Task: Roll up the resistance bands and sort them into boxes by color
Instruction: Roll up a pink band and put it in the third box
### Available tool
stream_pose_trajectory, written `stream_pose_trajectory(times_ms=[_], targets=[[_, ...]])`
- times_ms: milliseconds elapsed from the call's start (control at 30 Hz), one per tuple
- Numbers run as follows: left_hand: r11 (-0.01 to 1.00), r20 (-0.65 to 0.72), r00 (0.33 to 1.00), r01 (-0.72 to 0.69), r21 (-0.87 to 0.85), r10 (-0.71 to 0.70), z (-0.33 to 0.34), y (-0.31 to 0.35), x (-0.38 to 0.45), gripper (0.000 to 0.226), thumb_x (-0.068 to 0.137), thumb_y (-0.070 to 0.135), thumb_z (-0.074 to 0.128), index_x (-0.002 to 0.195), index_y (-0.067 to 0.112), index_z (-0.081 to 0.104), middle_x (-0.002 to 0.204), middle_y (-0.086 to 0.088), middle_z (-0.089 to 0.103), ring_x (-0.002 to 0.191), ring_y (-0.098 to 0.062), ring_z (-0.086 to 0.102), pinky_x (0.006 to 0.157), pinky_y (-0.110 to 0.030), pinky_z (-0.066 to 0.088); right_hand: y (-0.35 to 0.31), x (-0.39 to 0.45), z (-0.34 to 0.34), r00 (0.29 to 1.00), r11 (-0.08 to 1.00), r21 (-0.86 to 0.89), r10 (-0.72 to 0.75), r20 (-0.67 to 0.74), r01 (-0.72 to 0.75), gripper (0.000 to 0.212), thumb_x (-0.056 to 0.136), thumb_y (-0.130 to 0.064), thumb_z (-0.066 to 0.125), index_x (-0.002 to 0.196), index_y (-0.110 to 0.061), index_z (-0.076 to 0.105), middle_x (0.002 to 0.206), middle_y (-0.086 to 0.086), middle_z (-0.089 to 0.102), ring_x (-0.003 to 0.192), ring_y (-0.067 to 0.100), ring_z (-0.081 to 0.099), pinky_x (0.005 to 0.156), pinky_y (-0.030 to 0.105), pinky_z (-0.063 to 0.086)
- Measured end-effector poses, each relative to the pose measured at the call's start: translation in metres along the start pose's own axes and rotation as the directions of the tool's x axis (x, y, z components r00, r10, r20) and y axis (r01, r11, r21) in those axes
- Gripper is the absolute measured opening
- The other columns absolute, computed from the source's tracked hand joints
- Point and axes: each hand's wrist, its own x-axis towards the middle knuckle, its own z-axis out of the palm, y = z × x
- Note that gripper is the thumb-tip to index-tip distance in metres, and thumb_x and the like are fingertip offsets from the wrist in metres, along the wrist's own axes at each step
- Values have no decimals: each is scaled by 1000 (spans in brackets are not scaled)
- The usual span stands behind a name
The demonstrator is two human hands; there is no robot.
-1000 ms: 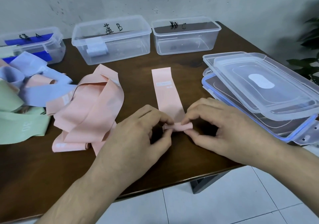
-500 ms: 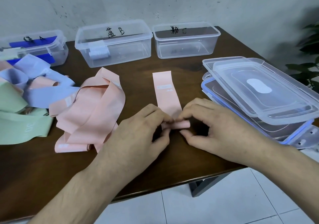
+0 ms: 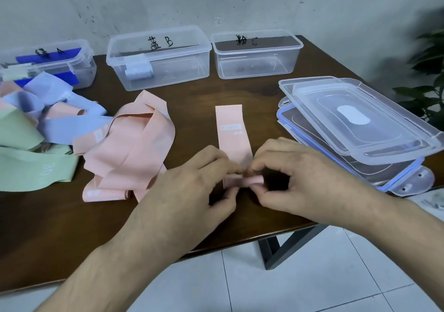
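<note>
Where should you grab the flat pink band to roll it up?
Probably at the near rolled end of the pink band, pinched from both sides as the left hand and right hand do; the far end lies flat, so it rolls away.

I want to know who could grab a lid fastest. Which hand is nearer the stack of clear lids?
Right. The right hand pinches the pink band just beside the lid stack; the left hand is on the band's far side from it.

Green band (image 3: pixel 28 167) cut off left.
</note>
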Motion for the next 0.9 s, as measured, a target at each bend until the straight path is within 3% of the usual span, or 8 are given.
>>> stream_pose_trajectory(times_ms=[133,233,333,433,533,667,767,900], targets=[[999,-13,1000,11,33,-10,1,-3,2,11,88,32,62,97,32,67,98,18,59,69,18,44,49,-4,31,3,0,0,999,999,29,37,-10,-37,13,83,-32,68,94,-29,74,92,-22,57,94,9,54,81,14,38],[999,-4,999,42,14,-42,1,-7,4,13,88,26,69,100,31,71,99,20,61,78,23,45,69,1,36,3,0,2,999,1000,1,20,-35,-20,23,85,-35,66,107,-30,72,98,-20,57,97,9,56,84,23,44],[998,5,998,60,-5,-60,-1,-7,7,16,89,30,65,104,32,72,101,21,61,80,25,44,71,3,33,3,0,4,999,1000,16,13,-29,-12,17,88,-28,70,105,-29,70,100,-19,57,97,8,57,85,21,43],[999,25,998,49,19,-49,-1,-6,6,21,91,37,58,108,35,69,105,22,57,79,17,47,61,-3,37,5,1,2,999,997,56,48,-14,-47,14,88,-27,70,101,-30,71,99,-18,59,98,8,59,83,21,45],[997,21,1000,18,79,-20,-1,-5,4,15,91,36,61,105,32,67,103,17,55,62,1,44,50,-6,28,6,5,0,998,996,61,67,7,-68,11,88,-33,69,99,-34,71,98,-21,59,100,6,58,84,19,43],[993,-15,999,-27,114,29,3,-7,9,17,82,20,71,98,24,69,96,7,63,63,-5,49,54,-11,32,6,8,-2,994,994,51,95,46,-98,13,89,-29,69,101,-32,72,99,-22,55,100,2,54,82,10,35],[994,-28,1000,-8,108,11,4,-9,13,16,83,23,65,97,24,71,92,8,65,65,-9,58,57,-14,36,6,9,-3,995,995,28,93,41,-94,21,87,-33,67,107,-32,72,102,-20,55,103,5,55,84,14,38],[996,-7,1000,24,86,-24,1,-10,15,17,89,25,65,105,26,71,97,12,64,64,-3,39,60,-3,26,5,9,0,996,995,41,91,24,-91,23,86,-36,64,108,-34,68,104,-18,56,104,7,57,86,21,45]])
